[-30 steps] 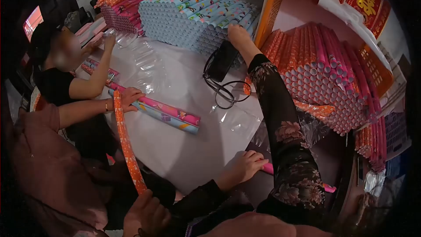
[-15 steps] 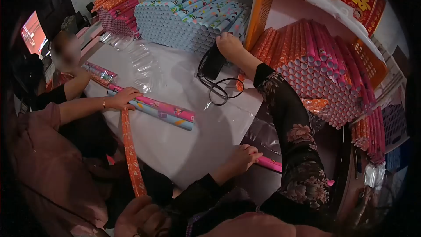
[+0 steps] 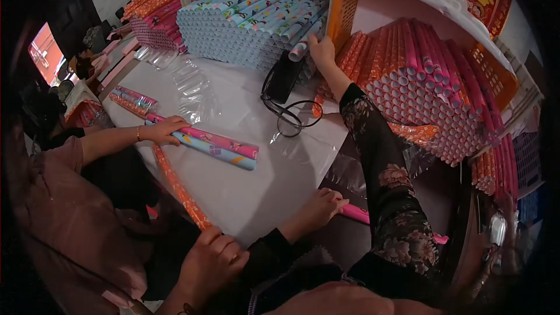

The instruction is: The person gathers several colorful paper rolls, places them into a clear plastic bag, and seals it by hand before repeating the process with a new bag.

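Note:
My left hand (image 3: 318, 210) is wrapped round the end of a pink roll (image 3: 356, 213) near the front edge of the white table. My right hand (image 3: 322, 53) reaches to the right end of the stack of light-blue patterned rolls (image 3: 233, 29), its fingers closed on one light-blue roll (image 3: 299, 49) whose end sticks out. Just left of that hand is a black object (image 3: 281, 84) with a looped black cable (image 3: 300, 122). A pink roll (image 3: 221, 142) and a light-blue roll (image 3: 224, 154) lie together on the table, under a co-worker's hand (image 3: 163, 130).
The co-worker's other hand (image 3: 213, 259) holds an orange roll (image 3: 181, 189) at the near edge. Clear plastic wrappers (image 3: 192, 90) lie on the white table (image 3: 233, 192). Orange and pink rolls (image 3: 408, 87) are stacked at the right, beside an orange crate (image 3: 344, 9).
My right hand has moved right, from above the black object to the light-blue roll, which now sticks out. The co-worker's near hand and the orange roll's near end have shifted up and right.

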The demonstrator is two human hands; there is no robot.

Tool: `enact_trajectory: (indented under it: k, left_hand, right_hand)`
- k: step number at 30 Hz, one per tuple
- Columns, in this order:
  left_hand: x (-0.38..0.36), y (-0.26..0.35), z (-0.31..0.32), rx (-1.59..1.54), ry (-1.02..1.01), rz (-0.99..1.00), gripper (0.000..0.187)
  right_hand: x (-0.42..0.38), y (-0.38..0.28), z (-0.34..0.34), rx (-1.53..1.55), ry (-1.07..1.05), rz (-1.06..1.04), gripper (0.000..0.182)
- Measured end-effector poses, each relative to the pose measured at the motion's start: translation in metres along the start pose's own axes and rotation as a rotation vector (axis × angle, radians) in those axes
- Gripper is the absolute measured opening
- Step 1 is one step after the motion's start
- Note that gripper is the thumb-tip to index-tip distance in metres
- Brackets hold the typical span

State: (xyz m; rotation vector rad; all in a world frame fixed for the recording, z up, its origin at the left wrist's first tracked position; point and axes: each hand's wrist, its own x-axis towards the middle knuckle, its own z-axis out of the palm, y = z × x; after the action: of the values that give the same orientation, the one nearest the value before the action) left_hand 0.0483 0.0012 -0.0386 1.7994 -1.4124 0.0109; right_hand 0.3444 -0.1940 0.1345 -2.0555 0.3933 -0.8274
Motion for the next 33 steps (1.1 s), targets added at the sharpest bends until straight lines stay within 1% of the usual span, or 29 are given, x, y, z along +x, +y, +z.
enact_trajectory:
  k: [1,2,4,5,7,8,9,10,11,13,14,16,19,21,23,24,26,27,28,29,31,33]
  left_hand:
    - [0.000,0.000,0.000,0.007,-0.001,0.000,0.026]
    - [0.000,0.000,-0.001,0.015,-0.003,0.000,0.026]
    - [0.001,0.000,-0.001,0.013,-0.002,0.001,0.026]
    - [0.001,0.000,0.000,0.009,0.001,0.000,0.026]
    - [0.003,0.001,-0.003,0.001,-0.026,-0.007,0.027]
    - [0.002,0.002,-0.005,-0.005,-0.054,-0.016,0.027]
    - [0.001,0.000,-0.005,0.000,-0.055,-0.019,0.027]
    - [0.000,-0.002,-0.003,0.012,-0.032,0.024,0.027]
    - [0.000,-0.004,-0.003,0.022,-0.008,0.069,0.027]
    - [0.000,-0.005,-0.002,0.010,-0.004,0.067,0.026]
    - [0.000,-0.005,-0.001,-0.007,-0.001,0.066,0.025]
    - [-0.001,-0.005,0.001,0.000,-0.011,0.043,0.025]
    - [0.000,-0.003,0.003,-0.007,-0.019,0.009,0.025]
    - [0.000,-0.004,0.004,-0.025,-0.020,-0.001,0.025]
    - [-0.002,-0.012,0.008,-0.067,0.017,0.058,0.026]
    - [-0.003,-0.013,0.009,-0.073,0.008,0.064,0.026]
    - [-0.001,-0.014,0.012,-0.040,0.066,0.072,0.027]
    - [-0.003,-0.017,0.014,-0.048,0.056,0.072,0.027]
    - [-0.004,-0.021,0.017,-0.044,0.078,0.095,0.030]
    - [-0.004,-0.021,0.017,-0.043,0.101,0.117,0.033]
    - [-0.002,-0.020,0.013,-0.047,0.096,0.137,0.033]
    - [0.000,-0.028,0.020,0.008,0.109,0.188,0.033]
  right_hand:
    - [0.000,-0.001,-0.003,0.157,-0.102,0.372,0.044]
    - [0.003,0.005,0.003,0.160,-0.100,0.373,0.044]
    - [0.006,0.012,0.019,0.729,-0.260,0.855,0.056]
    - [0.008,0.016,0.027,0.729,-0.259,0.855,0.056]
    - [0.006,0.013,0.040,0.982,-0.363,0.839,0.059]
    - [0.007,0.010,0.045,0.984,-0.365,0.841,0.059]
    - [0.009,0.006,0.049,1.024,-0.283,0.825,0.054]
    - [0.011,0.003,0.052,1.063,-0.199,0.806,0.049]
    - [0.012,0.001,0.053,1.067,-0.202,0.806,0.049]
    - [0.010,-0.005,0.051,1.111,-0.191,0.724,0.036]
    - [0.008,-0.007,0.049,1.108,-0.190,0.725,0.036]
    - [0.001,-0.009,0.041,1.042,-0.194,0.653,0.028]
    - [-0.023,-0.024,0.029,1.010,-0.195,0.657,0.024]
    - [-0.047,-0.022,0.023,0.996,-0.154,0.668,0.025]
    - [-0.078,-0.023,0.010,1.021,-0.234,0.623,0.027]
    - [-0.096,-0.027,0.000,0.999,-0.239,0.646,0.025]
    - [-0.132,-0.025,-0.025,0.910,-0.310,0.615,0.022]
    - [-0.157,-0.028,-0.047,0.885,-0.348,0.556,0.022]
    - [-0.179,-0.021,-0.070,0.866,-0.436,0.503,0.021]
    - [-0.200,-0.012,-0.094,0.844,-0.524,0.450,0.021]
    - [-0.257,-0.032,-0.159,0.694,-0.469,0.469,0.019]
    - [-0.297,0.002,-0.217,0.556,-0.623,0.356,0.015]
